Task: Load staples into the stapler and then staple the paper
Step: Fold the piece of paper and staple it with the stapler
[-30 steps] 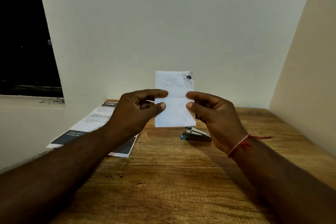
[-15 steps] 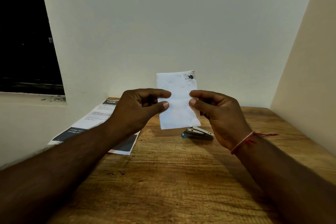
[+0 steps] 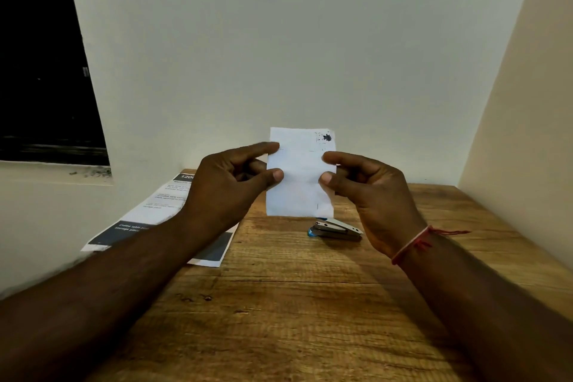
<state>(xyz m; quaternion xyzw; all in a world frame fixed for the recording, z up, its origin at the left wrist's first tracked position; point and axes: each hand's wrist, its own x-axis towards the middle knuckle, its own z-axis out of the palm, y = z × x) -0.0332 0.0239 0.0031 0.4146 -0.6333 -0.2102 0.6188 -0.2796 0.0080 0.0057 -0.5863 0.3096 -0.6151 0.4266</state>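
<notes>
A small white slip of paper (image 3: 300,174) with a dark smudge at its top right corner is held upright above the wooden table (image 3: 294,304). My left hand (image 3: 229,186) pinches its left edge between thumb and forefinger. My right hand (image 3: 369,192) pinches its right edge the same way; a red thread circles that wrist. Just below the paper, a small metal stapler (image 3: 336,229) with a blue end lies on the table, untouched.
A printed sheet (image 3: 155,214) with dark bands lies at the table's left edge, partly under my left forearm. White walls close in behind and on the right. A dark window opening (image 3: 40,71) is at the upper left.
Both hands have kept their pinch on the paper, which has straightened to upright after a slight tilt. The stapler has stayed put.
</notes>
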